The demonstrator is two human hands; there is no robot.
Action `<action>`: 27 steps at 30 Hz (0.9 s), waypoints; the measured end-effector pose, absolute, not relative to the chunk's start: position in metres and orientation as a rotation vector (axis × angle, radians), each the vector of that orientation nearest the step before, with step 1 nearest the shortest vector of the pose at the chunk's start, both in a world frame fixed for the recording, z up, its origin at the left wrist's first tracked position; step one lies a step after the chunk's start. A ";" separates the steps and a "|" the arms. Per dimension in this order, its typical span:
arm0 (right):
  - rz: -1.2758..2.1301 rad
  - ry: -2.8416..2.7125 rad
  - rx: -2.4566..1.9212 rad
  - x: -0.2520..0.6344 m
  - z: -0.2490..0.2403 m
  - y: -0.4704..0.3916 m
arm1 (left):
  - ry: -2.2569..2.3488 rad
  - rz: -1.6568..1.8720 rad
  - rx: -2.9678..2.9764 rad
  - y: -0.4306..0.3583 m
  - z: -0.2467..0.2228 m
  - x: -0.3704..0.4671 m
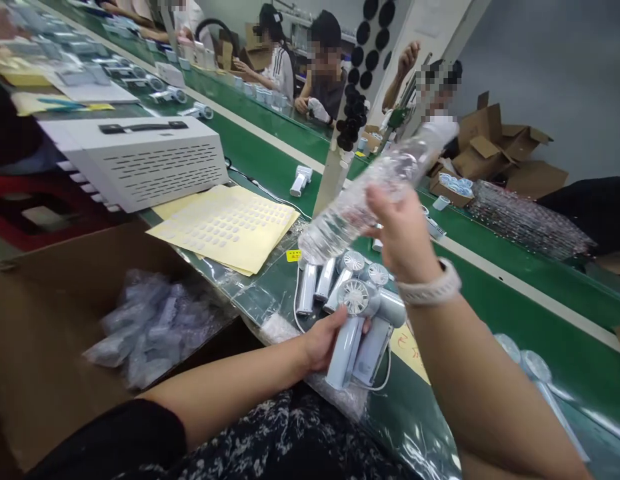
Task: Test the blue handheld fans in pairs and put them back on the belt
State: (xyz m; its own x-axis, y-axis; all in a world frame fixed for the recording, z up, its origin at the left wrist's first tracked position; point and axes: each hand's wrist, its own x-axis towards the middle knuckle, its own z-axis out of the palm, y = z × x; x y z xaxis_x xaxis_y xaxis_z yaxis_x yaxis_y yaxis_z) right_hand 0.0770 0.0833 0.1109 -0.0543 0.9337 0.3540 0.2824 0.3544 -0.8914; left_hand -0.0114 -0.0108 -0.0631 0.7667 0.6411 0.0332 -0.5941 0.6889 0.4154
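Holding one bottle and one fan, a person works with two bare hands over a crowded counter.

The right hand (404,233), with one pale band (430,285) on its wrist, is raised, its grip closed around one clear plastic bottle (353,207), tilted with the cap end up and to the right. The left hand (321,341), lower and nearer the body, has its grip closed on the handle of one light-blue handheld fan (346,350), its round grille facing up. The held fan is above the near edge of the green counter (275,293).

A second fan (373,353) is just beside it, a white cord near its base. Just beyond are three fan handles (307,290) side by side and two more round grilles (353,261); overlap hides exactly how many fans these make.

To the left are one stack of yellow sheets (225,227) with rows of pale stickers, one white slotted metal case (160,160) with one black handle, and one open cardboard box (45,313) holding several clear-wrapped items (155,327), too jumbled to count. One lone fan (301,181) lies farther off. Across the line, three people in dark caps (326,73) are visible.
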 end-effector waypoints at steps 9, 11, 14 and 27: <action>0.689 -2.106 -1.521 -0.005 0.064 0.144 | 0.227 0.713 0.297 -0.007 -0.065 -0.015; 0.714 -2.163 -1.529 0.008 0.068 0.140 | 0.216 0.682 0.287 -0.006 -0.064 -0.015; 0.658 -2.237 -1.545 0.046 0.092 0.114 | 0.182 0.677 0.267 -0.008 -0.061 -0.016; -0.059 -1.631 -2.140 0.222 -0.011 -0.053 | 0.106 0.681 0.355 -0.006 -0.045 -0.014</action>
